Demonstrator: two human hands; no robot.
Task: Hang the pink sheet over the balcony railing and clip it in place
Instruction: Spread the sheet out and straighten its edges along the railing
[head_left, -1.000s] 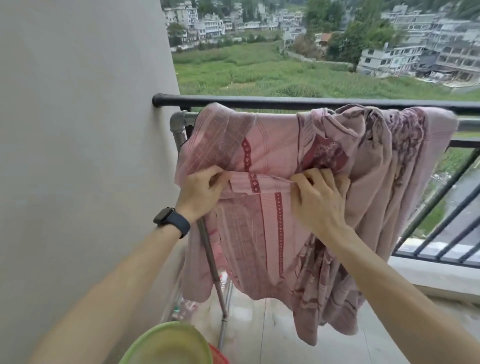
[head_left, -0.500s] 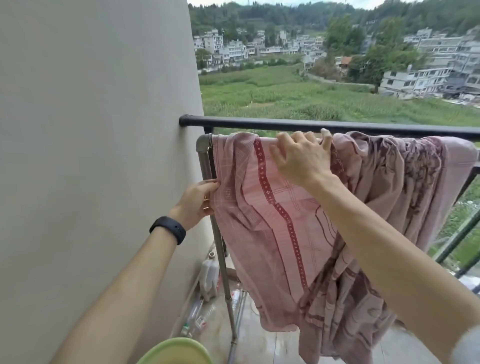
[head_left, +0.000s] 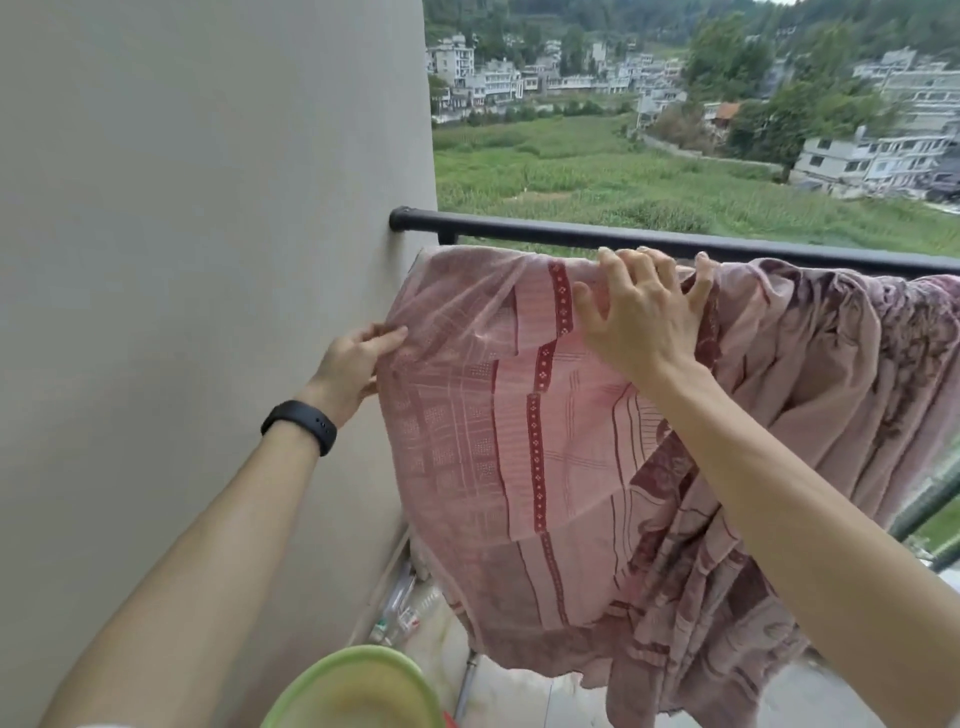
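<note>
At the bottom centre, nearest me, is the rim of a green basin. Above it, centre left, my left hand pinches the left edge of the pink sheet, drawing it toward the wall so the cloth spreads flat. Higher, right of centre, my right hand lies spread on the sheet's top fold, pressing it down against slipping. The sheet drapes just below the black balcony railing, bunched toward the right. I see no clip on it.

Soft, even daylight from the open side; shadows faint. Wide-angle distortion bows the black metal balcony railing; the round green plastic basin appears blurred.
</note>
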